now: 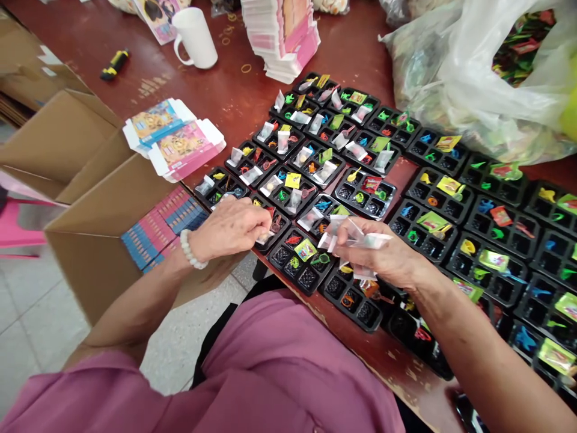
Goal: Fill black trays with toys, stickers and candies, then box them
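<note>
My left hand [232, 225], with a pale bead bracelet [192, 249] at the wrist, is pinched over a black compartment tray [283, 224] near the table edge. A small white sachet [262, 239] shows at its fingertips. Several more white sachets [367, 240] are bunched in my right hand [392, 252], which is closed around them. Below that hand sits a black tray [331, 288] holding small orange and yellow plastic pieces. To its left, another tray [295, 273] carries a green packet [305, 249] and a green plastic piece.
Rows of similar trays [487, 264] cover the table's right side; those at far left hold white sachets. An open carton [90, 240] of blue and pink boxes stands left. Behind are folded boxes [180, 144], a mug [198, 39], a cutter [115, 65] and a plastic bag [433, 78].
</note>
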The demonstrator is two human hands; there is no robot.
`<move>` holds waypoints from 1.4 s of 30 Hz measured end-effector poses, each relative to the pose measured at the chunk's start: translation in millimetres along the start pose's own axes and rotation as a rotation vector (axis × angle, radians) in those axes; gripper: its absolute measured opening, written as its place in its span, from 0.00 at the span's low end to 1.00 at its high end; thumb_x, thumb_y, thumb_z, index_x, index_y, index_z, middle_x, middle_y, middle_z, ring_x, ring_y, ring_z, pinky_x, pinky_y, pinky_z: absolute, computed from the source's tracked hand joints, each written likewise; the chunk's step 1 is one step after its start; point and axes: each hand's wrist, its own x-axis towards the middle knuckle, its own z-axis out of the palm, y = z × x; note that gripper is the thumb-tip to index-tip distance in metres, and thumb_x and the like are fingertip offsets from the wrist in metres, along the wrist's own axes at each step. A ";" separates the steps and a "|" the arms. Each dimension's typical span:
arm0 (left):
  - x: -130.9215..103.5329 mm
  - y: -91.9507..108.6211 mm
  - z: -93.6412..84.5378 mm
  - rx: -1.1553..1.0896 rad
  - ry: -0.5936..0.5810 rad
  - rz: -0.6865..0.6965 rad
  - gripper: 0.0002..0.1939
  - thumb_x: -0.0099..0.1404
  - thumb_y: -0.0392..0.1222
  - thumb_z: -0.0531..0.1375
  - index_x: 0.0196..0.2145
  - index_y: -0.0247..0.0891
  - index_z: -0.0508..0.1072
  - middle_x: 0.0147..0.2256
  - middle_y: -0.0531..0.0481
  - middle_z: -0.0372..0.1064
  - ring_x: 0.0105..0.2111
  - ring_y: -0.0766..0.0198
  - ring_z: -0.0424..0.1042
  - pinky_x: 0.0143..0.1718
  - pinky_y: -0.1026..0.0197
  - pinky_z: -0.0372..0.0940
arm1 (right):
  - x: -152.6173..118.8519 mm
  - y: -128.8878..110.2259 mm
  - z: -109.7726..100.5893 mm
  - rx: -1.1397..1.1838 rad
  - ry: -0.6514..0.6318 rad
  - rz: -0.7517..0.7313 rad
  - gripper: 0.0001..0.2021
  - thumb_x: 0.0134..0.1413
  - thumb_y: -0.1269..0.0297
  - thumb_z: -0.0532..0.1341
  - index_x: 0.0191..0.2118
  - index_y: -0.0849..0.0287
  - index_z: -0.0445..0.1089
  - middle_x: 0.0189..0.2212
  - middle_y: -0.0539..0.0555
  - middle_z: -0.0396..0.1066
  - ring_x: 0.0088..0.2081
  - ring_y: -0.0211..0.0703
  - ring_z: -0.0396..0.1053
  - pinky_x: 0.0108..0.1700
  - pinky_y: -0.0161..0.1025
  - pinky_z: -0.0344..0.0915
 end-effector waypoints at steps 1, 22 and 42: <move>-0.7 -0.7 3.5 0.024 0.001 0.012 0.12 0.67 0.39 0.56 0.27 0.43 0.74 0.24 0.52 0.71 0.28 0.60 0.68 0.35 0.58 0.57 | -0.4 -0.1 0.3 0.001 -0.001 0.008 0.16 0.41 0.62 0.76 0.29 0.58 0.69 0.39 0.52 0.71 0.23 0.29 0.58 0.17 0.29 0.55; 63.5 71.0 33.2 -0.781 0.108 -0.064 0.13 0.72 0.48 0.57 0.40 0.37 0.75 0.30 0.53 0.72 0.28 0.68 0.68 0.30 0.64 0.61 | -13.1 3.3 -5.0 0.041 -0.098 0.026 0.14 0.46 0.61 0.74 0.30 0.57 0.67 0.20 0.43 0.63 0.15 0.28 0.53 0.14 0.27 0.53; 31.7 69.6 45.4 -0.998 0.051 -0.214 0.04 0.63 0.38 0.63 0.36 0.36 0.72 0.30 0.53 0.71 0.25 0.71 0.65 0.26 0.67 0.62 | -9.2 0.4 7.7 -0.024 -0.067 -0.103 0.11 0.48 0.65 0.71 0.30 0.58 0.67 0.25 0.45 0.63 0.20 0.28 0.54 0.18 0.28 0.53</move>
